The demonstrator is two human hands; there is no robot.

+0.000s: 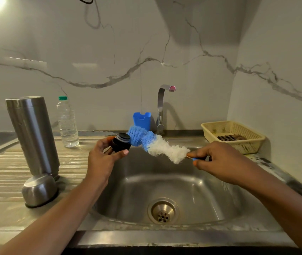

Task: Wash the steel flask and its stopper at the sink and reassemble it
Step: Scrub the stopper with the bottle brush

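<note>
1. Flask (32, 137) stands on the worktop (3, 162), left of the sink (165, 181), its steel cup (39, 190) upturned at its foot.
2. Left hand (100, 159) holds the black stopper (121, 142) over the sink, fingers (123, 153) curled round it.
3. Brush (157, 146) meets the stopper with its blue tip; to do this well, I'd turn the stopper so bristles reach every groove and the seal.
4. Right hand (218, 161) pinches the brush handle just behind the white bristles, fingers (196, 154) pressed together.

open: over sink basin (192, 190) | left: flask (32, 137), cap (39, 190), bottle (67, 124) on drainboard (3, 162) | right: basket (253, 142) | back: tap (162, 107)
</note>
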